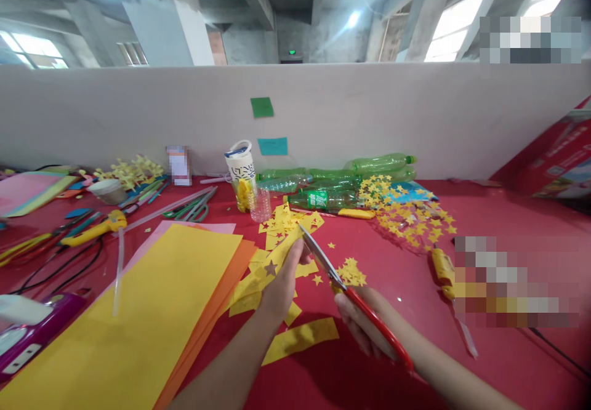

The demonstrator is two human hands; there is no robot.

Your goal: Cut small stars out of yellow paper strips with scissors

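My left hand (287, 274) pinches a yellow paper strip (282, 251) with a star-shaped hole near its lower end. My right hand (364, 314) is wrapped round red-handled scissors (323, 259), whose tips touch the strip's upper end beside my left fingers. The blades look nearly closed. Below and behind the scissors lies a small pile of yellow paper stars (351, 272). Cut yellow scraps (249, 296) are spread under and beside my left hand, and another yellow strip (302, 339) lies between my forearms.
Yellow sheets (152, 299) over orange ones cover the left front. Green bottles (327, 198), a clear cup (261, 205) and a white tumbler (241, 167) stand or lie at the back. Glue guns (95, 230) (444, 268) rest either side; a star cluster (415, 216) is back right.
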